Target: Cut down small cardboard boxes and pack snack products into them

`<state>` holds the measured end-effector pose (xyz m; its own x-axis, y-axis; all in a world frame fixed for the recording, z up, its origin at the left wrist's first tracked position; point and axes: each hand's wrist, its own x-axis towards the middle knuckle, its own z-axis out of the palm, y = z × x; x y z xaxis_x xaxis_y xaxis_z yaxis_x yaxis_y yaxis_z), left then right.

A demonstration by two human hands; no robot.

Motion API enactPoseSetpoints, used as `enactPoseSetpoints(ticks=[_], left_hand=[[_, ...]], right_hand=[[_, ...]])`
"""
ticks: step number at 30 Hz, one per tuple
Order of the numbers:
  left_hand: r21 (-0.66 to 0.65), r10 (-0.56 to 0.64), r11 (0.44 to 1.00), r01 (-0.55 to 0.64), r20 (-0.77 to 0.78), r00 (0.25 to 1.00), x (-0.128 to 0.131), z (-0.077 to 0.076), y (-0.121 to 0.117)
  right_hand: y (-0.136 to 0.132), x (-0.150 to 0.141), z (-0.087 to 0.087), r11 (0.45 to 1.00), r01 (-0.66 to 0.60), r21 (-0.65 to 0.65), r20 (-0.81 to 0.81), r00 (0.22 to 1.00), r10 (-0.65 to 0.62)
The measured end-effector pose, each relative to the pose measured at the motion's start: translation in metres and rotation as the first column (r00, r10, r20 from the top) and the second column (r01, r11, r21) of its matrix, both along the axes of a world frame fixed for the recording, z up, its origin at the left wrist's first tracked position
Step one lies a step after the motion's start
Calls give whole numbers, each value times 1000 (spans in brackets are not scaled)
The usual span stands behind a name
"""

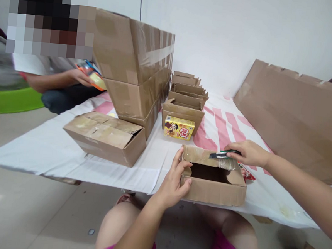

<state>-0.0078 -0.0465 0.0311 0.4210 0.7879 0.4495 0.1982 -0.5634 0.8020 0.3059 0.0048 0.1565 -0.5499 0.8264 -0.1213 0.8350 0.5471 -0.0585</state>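
Note:
A small open cardboard box (214, 192) sits at the table's near edge in front of me. My left hand (175, 177) grips its left side, the thumb by the front wall and the fingers towards the back corner. A box cutter (221, 154) with a green and dark handle is held in my right hand (246, 151). Its blade lies over the raised back flap (198, 155), pointing left; whether it touches the cardboard I cannot tell. Behind the box stands a yellow snack carton (179, 128). A red packet (246, 172) shows partly at the right.
Several narrow cardboard boxes (184, 110) stand in a row behind the carton. Tall stacked boxes (128, 51) and a taped box (103, 137) are on the left. A large cardboard sheet (294, 116) leans at the right. A co-worker's hand (84, 77) holds a colourful thing.

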Motion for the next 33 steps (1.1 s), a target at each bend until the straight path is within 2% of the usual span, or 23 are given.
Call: enactPoseSetpoints(ticks=[4,9,11,14,17,21,26,29,33], left_hand=[[12,-4,1000,5,-5,1000,1,0,1],[20,14,1000,-14,-25,1000,1,0,0],[29,27,999,-26,-35,999,0,1,-1],[41,27,999,-26,-39,999,-1,2,-1],[40,17,999,-15,-34,999,-1,2,-1],[25,0,1000,0,-12,1000,1,2,0],[2,3,1000,-3,-11,1000,2,3,0],[2,5,1000,-5,-16,1000,2,4,0],[7,1,1000,-1,-20,1000,1,5,0]], right_hand=[[-2,-18,-2,997,-62,-40,15,998,62],[-6,-47,-4,997,-69,-21,112,991,71],[-6,-45,-2,1000,-20,3,61,998,20],[-6,-28,1,986,154,60,-43,987,-152],[-11,-9,2,964,250,88,-37,968,-247],[-22,1,0,961,254,109,27,966,-258],[-31,-8,-6,970,212,121,89,971,-223],[-33,-10,-9,964,196,181,74,974,-212],[-34,-9,-11,963,183,199,28,981,-192]])
